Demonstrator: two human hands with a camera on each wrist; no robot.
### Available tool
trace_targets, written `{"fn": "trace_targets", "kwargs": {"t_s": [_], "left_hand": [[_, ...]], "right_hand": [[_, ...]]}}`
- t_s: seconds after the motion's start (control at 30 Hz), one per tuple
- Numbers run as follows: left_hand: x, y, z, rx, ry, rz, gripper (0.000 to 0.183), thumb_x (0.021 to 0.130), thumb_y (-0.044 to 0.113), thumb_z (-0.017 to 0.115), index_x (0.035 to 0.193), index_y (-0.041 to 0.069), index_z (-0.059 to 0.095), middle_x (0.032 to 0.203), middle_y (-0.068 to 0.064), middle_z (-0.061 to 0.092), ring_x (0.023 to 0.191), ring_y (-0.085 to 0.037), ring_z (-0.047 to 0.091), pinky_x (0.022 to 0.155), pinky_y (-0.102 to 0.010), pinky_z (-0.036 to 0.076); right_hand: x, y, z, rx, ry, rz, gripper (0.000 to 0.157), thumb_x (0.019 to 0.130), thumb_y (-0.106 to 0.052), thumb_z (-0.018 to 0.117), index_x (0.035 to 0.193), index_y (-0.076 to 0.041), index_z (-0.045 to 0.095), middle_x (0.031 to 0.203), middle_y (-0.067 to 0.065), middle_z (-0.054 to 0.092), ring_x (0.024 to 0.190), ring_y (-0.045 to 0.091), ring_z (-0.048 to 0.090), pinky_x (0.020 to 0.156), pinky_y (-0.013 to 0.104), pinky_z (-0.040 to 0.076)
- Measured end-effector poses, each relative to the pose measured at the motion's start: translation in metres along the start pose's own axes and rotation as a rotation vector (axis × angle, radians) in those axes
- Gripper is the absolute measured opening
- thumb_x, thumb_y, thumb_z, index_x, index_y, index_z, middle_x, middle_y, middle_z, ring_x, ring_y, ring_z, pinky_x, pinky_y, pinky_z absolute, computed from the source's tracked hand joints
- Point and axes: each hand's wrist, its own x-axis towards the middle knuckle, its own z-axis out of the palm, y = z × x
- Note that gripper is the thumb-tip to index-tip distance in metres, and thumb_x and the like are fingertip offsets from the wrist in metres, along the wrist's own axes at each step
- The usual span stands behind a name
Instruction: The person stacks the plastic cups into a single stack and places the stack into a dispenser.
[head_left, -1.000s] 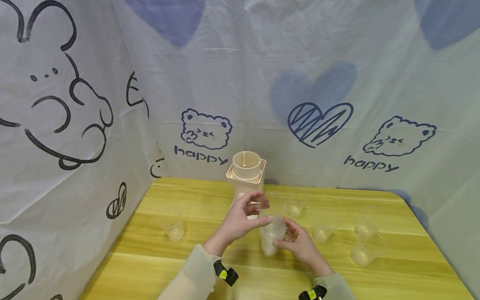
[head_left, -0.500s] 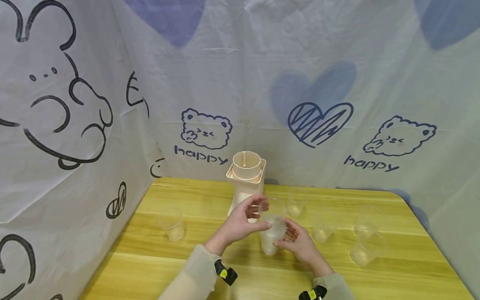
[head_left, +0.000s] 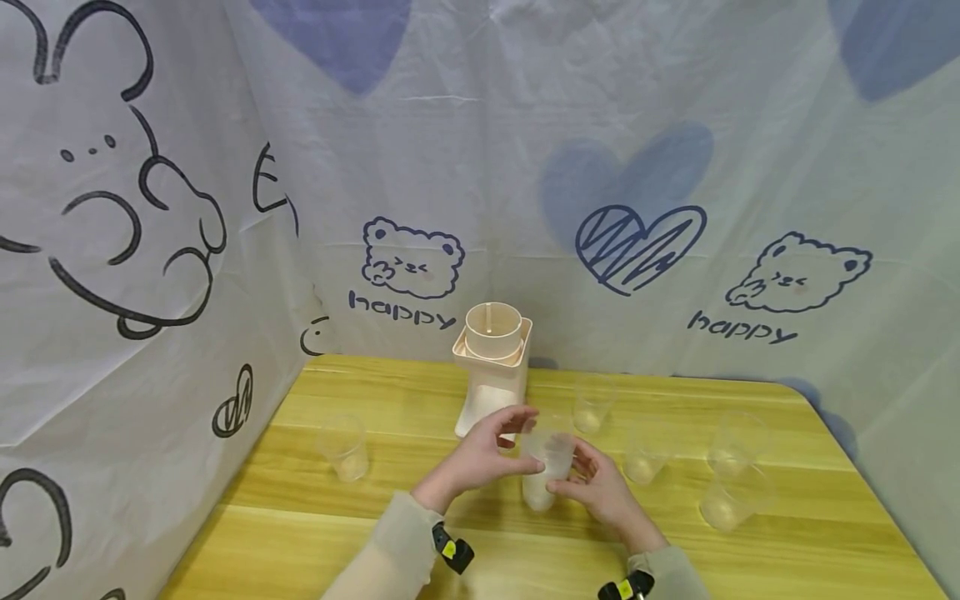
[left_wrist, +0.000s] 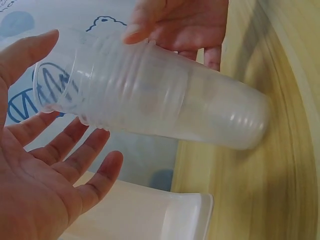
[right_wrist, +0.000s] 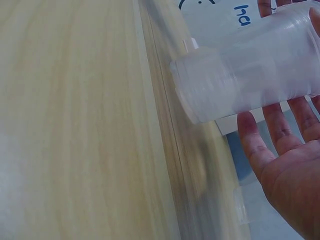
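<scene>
A nested stack of clear plastic cups stands upright on the table between both hands. My right hand grips the stack's side, thumb in front and fingers behind. My left hand holds the topmost plastic cup near its rim, between thumb and fingers. That cup sits inside the stack, its rim just above the other rims. In the left wrist view several rims lie close together. The right wrist view shows the stack's base and the fingers of my right hand along its side.
Behind my left hand stands a cream-coloured holder with a round tube on top. A single clear cup is at the left. Several more, including one cup at the back, stand to the right. A printed cloth closes the table's back.
My left hand has come down with the top cup, which has slid deeper into the stack. The right hand and the stack's lower part have stayed in place.
</scene>
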Motion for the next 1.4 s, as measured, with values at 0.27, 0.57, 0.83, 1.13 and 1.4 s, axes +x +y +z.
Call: {"fn": "trace_targets", "kwargs": {"t_s": [0.27,0.57,0.83,1.13,1.4], "left_hand": [[-0.002,-0.005,0.003,0.019,0.002,-0.022,0.066,0.081,0.018,0.081,0.138,0.004,0.05,0.132,-0.008,0.057,0.116,-0.025,0.055,0.095,-0.045,0.049],[-0.004,-0.011,0.007,0.015,-0.005,-0.055,0.067,0.083,0.02,0.08,0.14,0.004,0.049,0.134,-0.009,0.056,0.116,-0.025,0.056,0.096,-0.049,0.047],[-0.006,-0.015,0.007,0.016,-0.018,-0.068,0.067,0.084,0.02,0.079,0.141,0.004,0.048,0.135,-0.009,0.055,0.116,-0.028,0.056,0.096,-0.049,0.047],[-0.007,-0.017,0.009,0.045,-0.016,-0.086,0.066,0.084,0.023,0.079,0.14,0.007,0.05,0.133,-0.007,0.056,0.114,-0.023,0.056,0.095,-0.048,0.047],[-0.007,-0.016,0.008,0.106,-0.026,-0.073,0.068,0.086,0.027,0.078,0.143,0.005,0.047,0.135,-0.009,0.054,0.115,-0.024,0.056,0.096,-0.05,0.047]], "right_hand": [[0.0,0.002,-0.001,-0.01,-0.021,-0.021,0.071,0.082,-0.002,0.078,0.143,0.006,0.041,0.142,0.028,0.045,0.127,0.039,0.046,0.093,0.03,0.05],[-0.001,0.001,0.0,-0.02,-0.008,-0.021,0.07,0.082,-0.002,0.078,0.142,0.005,0.043,0.141,0.027,0.045,0.126,0.038,0.047,0.092,0.03,0.051],[-0.002,0.0,0.001,-0.012,-0.012,-0.012,0.07,0.083,-0.002,0.077,0.142,0.005,0.042,0.142,0.027,0.044,0.126,0.037,0.046,0.092,0.03,0.051],[-0.001,0.0,0.001,-0.014,-0.013,-0.015,0.069,0.083,-0.002,0.077,0.142,0.004,0.043,0.143,0.026,0.044,0.127,0.038,0.045,0.091,0.03,0.051],[0.0,0.0,0.001,-0.025,-0.01,-0.012,0.068,0.083,-0.002,0.077,0.142,0.003,0.043,0.143,0.026,0.044,0.127,0.039,0.046,0.093,0.03,0.05]]}}
